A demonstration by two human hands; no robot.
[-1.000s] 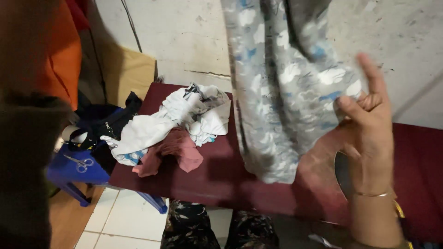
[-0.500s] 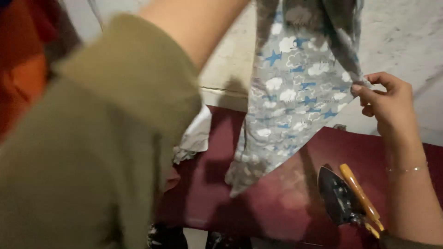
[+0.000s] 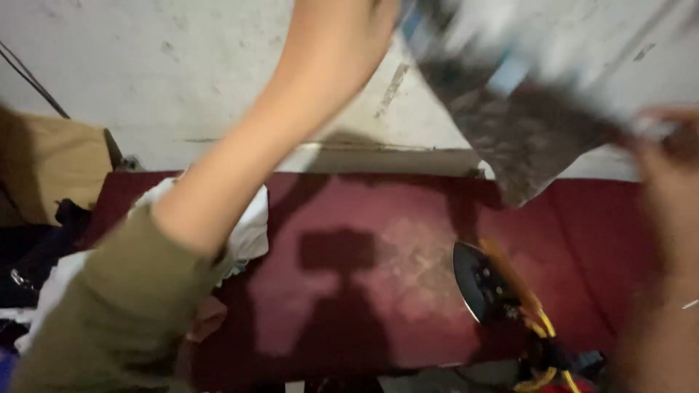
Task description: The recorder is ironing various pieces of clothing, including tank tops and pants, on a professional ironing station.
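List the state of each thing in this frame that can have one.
Patterned cloth: lifted in the air, blurred, held at both ends.
Left hand: raised, grip shut on the cloth's top.
Right hand: blurred, at the cloth's edge.
Iron: tipped up, soleplate showing, on the maroon board.
Clothes pile: crumpled, lying at the board's left.

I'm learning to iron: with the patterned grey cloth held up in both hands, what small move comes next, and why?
Probably lower the patterned grey cloth, held up by the left hand and blurred right hand, onto the bare maroon padded board, left of the upended iron.
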